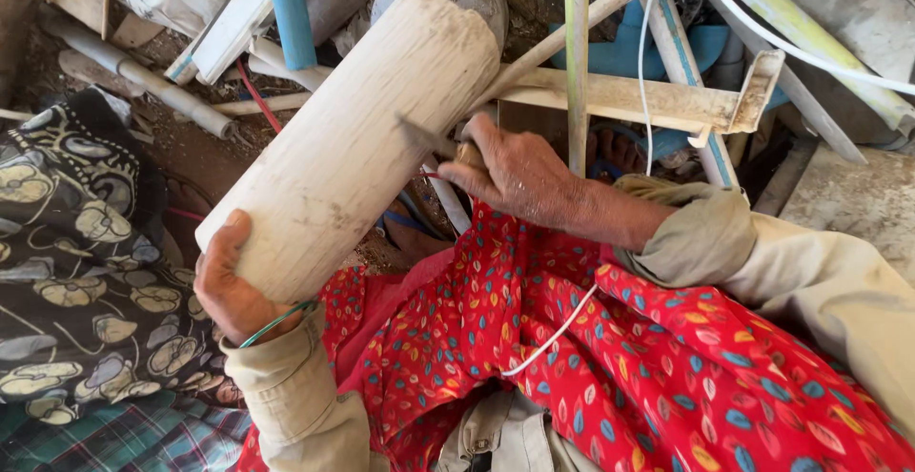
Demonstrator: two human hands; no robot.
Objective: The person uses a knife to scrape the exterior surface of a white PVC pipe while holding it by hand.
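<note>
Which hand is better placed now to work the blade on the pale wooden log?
Right, probably. The right hand grips a knife whose blade already lies against the log. The left hand holds the log's lower end, steadying it.

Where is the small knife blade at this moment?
In the head view, the knife blade is at centre, pressed against the side of the pale wooden cylinder, held by the right hand.
</note>
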